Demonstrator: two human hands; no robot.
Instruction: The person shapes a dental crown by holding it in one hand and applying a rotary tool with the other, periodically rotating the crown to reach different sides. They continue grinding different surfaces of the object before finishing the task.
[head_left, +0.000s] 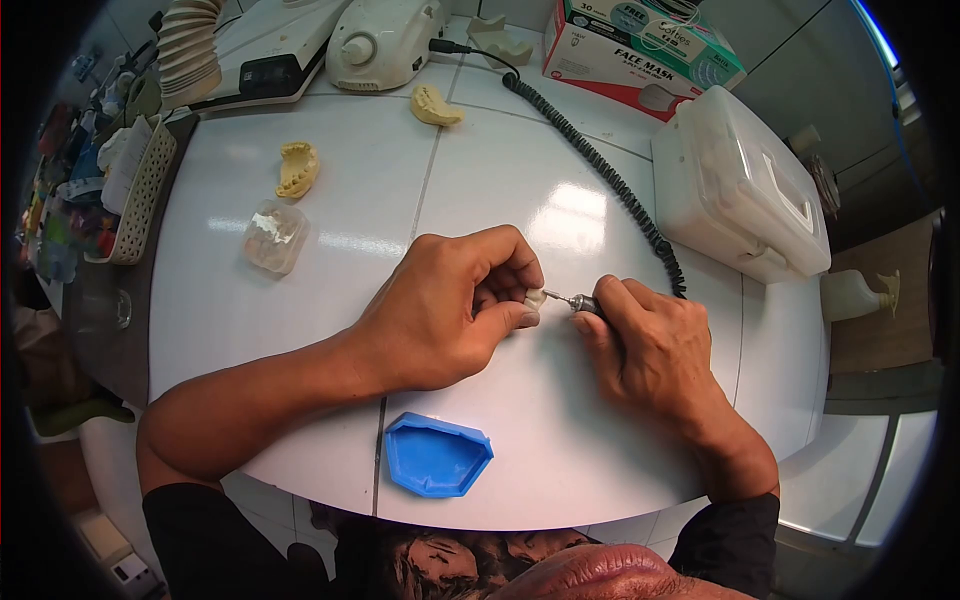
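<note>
Between the thumb and fingers of my left hand (450,305) is a small whitish dental piece (535,298), mostly covered by the fingertips. My right hand (655,340) grips a metal rotary handpiece (585,303), its body largely hidden under the fingers. The thin bur (556,295) at its front points left and meets or nearly meets the small piece; contact is hard to tell. Both hands are over the middle of the white table. A black coiled cord (610,180) runs from behind the right hand up to a white control box (380,45).
A blue mould tray (440,455) lies near the front edge. Yellow dental casts (297,170) and a clear small box (275,237) are at left. A white lidded case (740,185) and face mask boxes (640,50) stand at right. A perforated basket (145,195) sits far left.
</note>
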